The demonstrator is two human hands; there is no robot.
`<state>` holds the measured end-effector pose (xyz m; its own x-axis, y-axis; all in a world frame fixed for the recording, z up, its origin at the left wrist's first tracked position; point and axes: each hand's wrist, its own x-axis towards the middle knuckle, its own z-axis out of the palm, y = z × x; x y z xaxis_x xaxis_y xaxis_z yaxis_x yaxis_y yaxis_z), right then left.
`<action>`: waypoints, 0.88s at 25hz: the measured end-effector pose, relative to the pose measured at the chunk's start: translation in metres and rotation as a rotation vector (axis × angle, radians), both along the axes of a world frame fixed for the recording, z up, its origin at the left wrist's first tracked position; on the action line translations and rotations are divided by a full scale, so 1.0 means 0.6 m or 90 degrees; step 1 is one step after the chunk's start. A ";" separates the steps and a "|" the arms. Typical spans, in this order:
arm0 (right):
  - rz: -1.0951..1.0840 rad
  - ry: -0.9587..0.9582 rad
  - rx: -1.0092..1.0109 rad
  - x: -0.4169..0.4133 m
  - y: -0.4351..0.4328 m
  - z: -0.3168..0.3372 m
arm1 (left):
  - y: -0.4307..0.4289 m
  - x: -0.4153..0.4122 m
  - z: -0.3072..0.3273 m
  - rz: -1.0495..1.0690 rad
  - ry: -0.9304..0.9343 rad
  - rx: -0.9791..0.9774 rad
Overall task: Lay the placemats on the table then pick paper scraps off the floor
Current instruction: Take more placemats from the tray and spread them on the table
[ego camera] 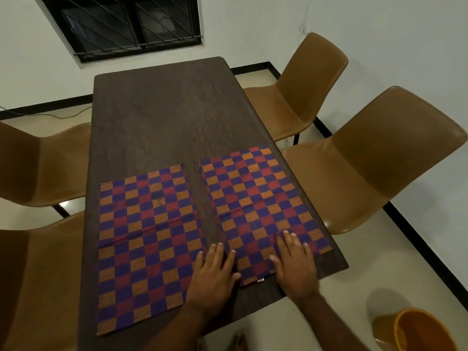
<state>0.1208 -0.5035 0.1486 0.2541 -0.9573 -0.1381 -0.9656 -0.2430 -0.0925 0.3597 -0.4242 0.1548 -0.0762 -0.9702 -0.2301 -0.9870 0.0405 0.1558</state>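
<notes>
Closest to me, at the near end of the table (164,115), I see both hands lying flat. The left hand (215,272) rests with straight, spread fingers (218,252) over the bare strip of table between the two mats. Its thumb reaches onto the near inner corner of the right placemat (253,193). The right hand (295,264) presses flat on the near part of the same placemat, fingers also straight and apart. Neither hand grips anything.

The right placemat, checked in blue, red and orange, lies on the right half of the table. Its outer edge runs along the right table edge and a small white tag shows at its near edge. The left placemat (141,239) has the same pattern and lies flat on the left half of the table. It comes closer to the near table end than the right one does.

On the floor (342,287) to the right of the near table end stands an orange bucket (423,330). Two brown chairs stand along the right side of the table, the near one (379,160) and the far one (304,89). Two more stand along the left side, near (38,287) and far (38,163). The far half of the table shows only dark wood. Beyond the far table end there is a dark barred window (126,24) in the white wall, and a thin cable (63,115) lies on the floor beyond the table's far left corner.
</notes>
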 end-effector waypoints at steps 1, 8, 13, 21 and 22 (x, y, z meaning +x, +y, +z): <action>0.027 -0.014 0.002 0.028 0.012 0.007 | 0.000 0.012 0.001 0.007 -0.008 0.012; -0.045 -0.075 -0.036 0.118 0.038 0.077 | -0.063 0.065 0.064 -0.020 0.014 -0.051; -0.168 -0.082 -0.093 0.072 0.083 0.110 | -0.105 0.018 0.118 -0.143 0.020 -0.119; -0.446 -0.045 -0.097 -0.143 0.343 0.080 | 0.035 -0.242 0.092 -0.408 0.068 -0.108; -0.488 -0.038 -0.087 -0.172 0.393 0.070 | 0.069 -0.282 0.082 -0.450 0.075 -0.095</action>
